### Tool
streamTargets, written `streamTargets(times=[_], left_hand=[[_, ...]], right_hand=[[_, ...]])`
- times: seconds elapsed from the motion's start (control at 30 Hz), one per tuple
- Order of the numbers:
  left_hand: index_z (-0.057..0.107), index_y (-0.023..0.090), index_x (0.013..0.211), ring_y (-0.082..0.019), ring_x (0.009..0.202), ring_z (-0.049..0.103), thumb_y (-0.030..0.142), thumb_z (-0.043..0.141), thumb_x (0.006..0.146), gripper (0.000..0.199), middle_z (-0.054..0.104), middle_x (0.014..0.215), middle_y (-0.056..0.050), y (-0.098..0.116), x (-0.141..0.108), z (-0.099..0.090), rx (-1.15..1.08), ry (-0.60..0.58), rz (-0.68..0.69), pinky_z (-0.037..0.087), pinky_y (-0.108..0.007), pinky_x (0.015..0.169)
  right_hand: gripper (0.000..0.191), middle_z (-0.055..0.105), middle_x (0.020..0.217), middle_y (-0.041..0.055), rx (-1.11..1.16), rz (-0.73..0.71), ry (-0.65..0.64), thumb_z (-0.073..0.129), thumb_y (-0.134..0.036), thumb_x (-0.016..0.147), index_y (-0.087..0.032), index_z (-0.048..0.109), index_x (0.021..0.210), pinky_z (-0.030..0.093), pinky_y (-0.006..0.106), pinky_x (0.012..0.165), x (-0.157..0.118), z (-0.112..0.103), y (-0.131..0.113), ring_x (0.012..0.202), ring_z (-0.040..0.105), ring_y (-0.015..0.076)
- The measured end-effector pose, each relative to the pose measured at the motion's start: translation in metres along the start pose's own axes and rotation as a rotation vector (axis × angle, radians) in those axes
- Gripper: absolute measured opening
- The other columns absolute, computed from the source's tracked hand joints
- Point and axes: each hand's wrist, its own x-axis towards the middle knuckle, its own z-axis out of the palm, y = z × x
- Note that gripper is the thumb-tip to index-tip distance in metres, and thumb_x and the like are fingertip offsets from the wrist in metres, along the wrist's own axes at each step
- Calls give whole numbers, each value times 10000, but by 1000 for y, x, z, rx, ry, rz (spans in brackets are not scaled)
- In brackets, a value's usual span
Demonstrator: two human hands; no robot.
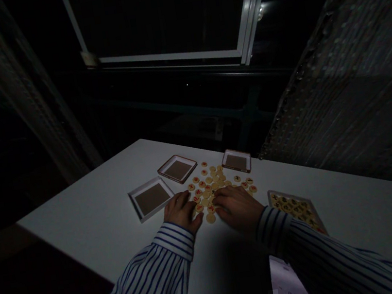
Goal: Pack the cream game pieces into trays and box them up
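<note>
A loose pile of round Chinese chess pieces (215,180) lies on the white table, some showing red or black characters, others plain side up. My left hand (180,211) rests at the pile's left edge, fingers bent and thumb held apart, touching pieces there. From the right, my right hand (239,207) reaches over the near part of the pile. Its fingertips are on or just above the pieces, with the thumb apart; I see nothing gripped. Beyond my right wrist sits a tray filled with rows of chess pieces (296,209), partly covered by my sleeve.
Three shallow boxes or lids stand around the pile: a white one (152,198) at left, a brown-edged one (177,168) behind it, another (237,160) at back right. A lit phone (288,283) lies below my right forearm. Curtains and a dark window stand beyond the table (90,207).
</note>
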Motion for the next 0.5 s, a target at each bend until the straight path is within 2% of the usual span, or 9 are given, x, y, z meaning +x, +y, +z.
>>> streamTargets(times=[0.17, 0.5], left_hand=[[637, 226, 807, -294, 1026, 437, 388, 584, 595, 272, 540, 1106, -80, 0, 0, 1, -4, -12, -4, 384, -460, 800], [636, 219, 797, -290, 1021, 441, 388, 581, 603, 263, 546, 1086, -85, 0, 0, 2, -22, -11, 0, 380, -459, 808]], right_hand=[[229, 541, 962, 66, 12, -20, 38, 410, -267, 803, -180, 572, 939, 265, 334, 798, 1, 3, 2, 934, 436, 188], [231, 542, 971, 60, -1, -18, 19, 407, -271, 802, -187, 568, 945, 277, 333, 779, 1, 2, 4, 932, 440, 187]])
